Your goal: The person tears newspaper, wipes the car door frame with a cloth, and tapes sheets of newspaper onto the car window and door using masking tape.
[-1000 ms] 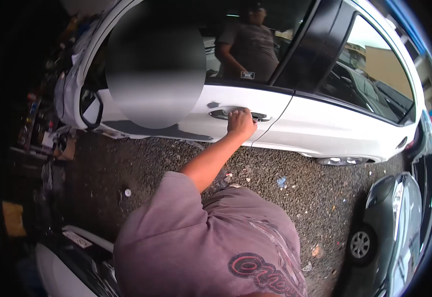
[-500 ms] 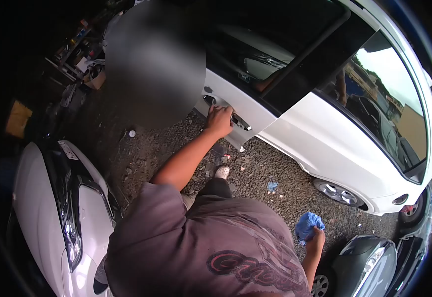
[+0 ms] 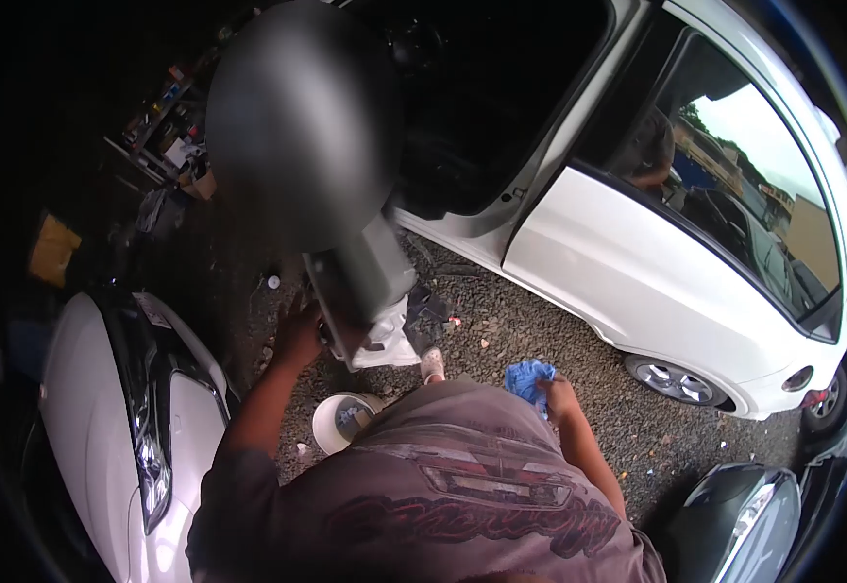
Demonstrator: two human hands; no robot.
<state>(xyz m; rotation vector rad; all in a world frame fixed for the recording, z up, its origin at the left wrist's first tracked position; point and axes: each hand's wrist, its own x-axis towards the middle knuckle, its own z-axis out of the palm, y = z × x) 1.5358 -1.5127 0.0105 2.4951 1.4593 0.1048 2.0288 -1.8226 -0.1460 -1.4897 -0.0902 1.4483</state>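
Observation:
The front door (image 3: 370, 277) of a white car (image 3: 676, 262) stands swung out toward me, its upper part lost in a blurred patch. My left hand (image 3: 297, 335) is at the outer face of this door, closed at the car door handle (image 3: 324, 332); shadow hides part of the fingers. On the other side, my right hand (image 3: 559, 396) grips a crumpled blue cloth (image 3: 528, 382) in front of my shirt. A white bucket (image 3: 319, 425) with something greyish-blue inside stands on the ground below the door.
Close on my left is the front of a pale car (image 3: 113, 428). A dark grey car (image 3: 734, 525) stands at the lower right. Gravel ground (image 3: 501, 311) with bits of litter lies between them. Cluttered shelves (image 3: 171, 126) and a yellowish-brown box (image 3: 54, 250) are at the far left.
The white car's door has swung open toward me, showing the dark interior. My left hand came left and back with it. My right hand brought the blue cloth inward. The bucket came into view.

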